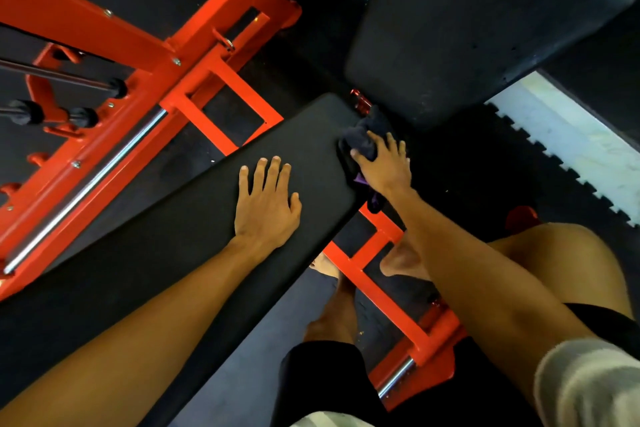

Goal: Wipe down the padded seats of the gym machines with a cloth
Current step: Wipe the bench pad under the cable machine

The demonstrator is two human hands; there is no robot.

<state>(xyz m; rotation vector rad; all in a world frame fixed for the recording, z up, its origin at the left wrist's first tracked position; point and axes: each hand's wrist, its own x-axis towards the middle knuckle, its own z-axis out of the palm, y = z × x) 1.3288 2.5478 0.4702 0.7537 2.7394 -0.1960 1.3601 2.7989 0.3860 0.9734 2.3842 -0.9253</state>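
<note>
A long black padded bench pad [194, 225] runs diagonally from lower left to the centre. My left hand [265, 199] lies flat on it with straight fingers. My right hand [382, 165] grips a dark bunched cloth [360, 139] against the pad's far right corner, where it meets a second, larger black seat pad [478, 24] at the upper right. A purple bit of the cloth hangs under the wrist.
The machine's red steel frame [145, 55] with chrome rods fills the left side and passes under the bench [381, 291]. Black rubber floor mats with toothed edges meet a pale floor strip [571, 146] at the right. My bare legs and feet stand beside the frame.
</note>
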